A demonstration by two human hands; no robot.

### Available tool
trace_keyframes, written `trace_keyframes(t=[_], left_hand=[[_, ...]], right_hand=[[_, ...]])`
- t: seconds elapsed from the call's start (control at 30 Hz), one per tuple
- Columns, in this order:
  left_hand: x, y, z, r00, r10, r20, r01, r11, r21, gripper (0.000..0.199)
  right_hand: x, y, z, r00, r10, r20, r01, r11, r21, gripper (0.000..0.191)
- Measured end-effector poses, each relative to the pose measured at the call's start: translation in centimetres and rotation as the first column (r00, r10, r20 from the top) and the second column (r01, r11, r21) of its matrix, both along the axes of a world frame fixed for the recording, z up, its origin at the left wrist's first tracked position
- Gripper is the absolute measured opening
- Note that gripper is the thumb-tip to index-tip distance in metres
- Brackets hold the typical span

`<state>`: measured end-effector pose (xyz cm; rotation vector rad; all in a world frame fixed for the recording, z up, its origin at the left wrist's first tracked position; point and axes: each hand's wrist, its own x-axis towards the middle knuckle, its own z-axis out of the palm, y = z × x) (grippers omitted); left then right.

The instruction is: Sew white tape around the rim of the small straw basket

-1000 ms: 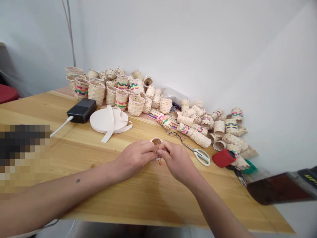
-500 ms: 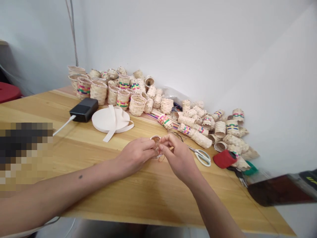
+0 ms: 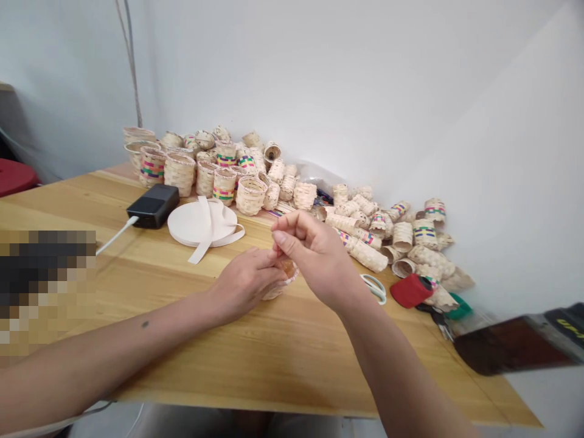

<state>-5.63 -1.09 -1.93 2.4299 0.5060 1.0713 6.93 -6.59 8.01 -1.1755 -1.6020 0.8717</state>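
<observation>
My left hand (image 3: 249, 280) is closed on a small woven basket (image 3: 274, 291) above the wooden table (image 3: 219, 359). The basket's rim shows white wrapping, its opening is turned up and to the right, and my fingers cover much of it. Just above the rim is my right hand (image 3: 314, 255), its thumb and forefinger pinched together. A faint red thread seems to run near those fingertips; whatever else is in the pinch is too small to make out.
Woven baskets (image 3: 252, 194) are heaped along the wall. A roll of white ribbon (image 3: 191, 224) lies beside a black power bank (image 3: 155, 205). Scissors (image 3: 375, 288), a red thread spool (image 3: 411, 291) and a dark object (image 3: 515, 345) are at the right.
My right hand has risen up and left from the rim. The basket has tilted and shows more of its side, and my right hand now hides part of the scissors.
</observation>
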Motion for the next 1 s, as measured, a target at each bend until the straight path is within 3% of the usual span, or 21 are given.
trace_keyframes(t=[0.13,0.23,0.3,0.43,0.57,1.0], left_hand=[[-0.2,0.3,0.3,0.998,-0.054,0.040,0.052,0.997,0.057,0.030],[-0.4,0.5,0.4,0.998,-0.047,0.040,0.047,0.999,0.001,0.027],[-0.5,0.5,0.5,0.999,-0.038,0.031,0.040,0.997,-0.064,0.026],[-0.5,0.7,0.6,0.997,-0.033,0.072,0.041,0.992,-0.121,0.021],[-0.5,0.8,0.6,0.994,-0.044,0.099,0.055,0.991,-0.121,0.021],[-0.5,1.0,0.5,0.993,-0.066,0.093,0.076,0.991,-0.113,0.018]], right_hand=[[-0.2,-1.5,0.8,0.995,-0.093,-0.029,0.096,0.991,0.091,0.005],[0.6,-3.5,0.5,0.980,-0.194,-0.052,0.199,0.967,0.159,0.005],[1.4,-4.6,-1.0,0.969,-0.245,-0.036,0.248,0.958,0.146,0.004],[2.8,-5.4,-5.6,0.937,-0.337,0.087,0.333,0.941,0.055,0.010],[3.0,-5.1,-8.2,0.886,-0.386,0.257,0.373,0.922,0.102,0.014],[2.9,-4.5,-8.8,0.869,-0.374,0.323,0.332,0.926,0.178,0.015]])
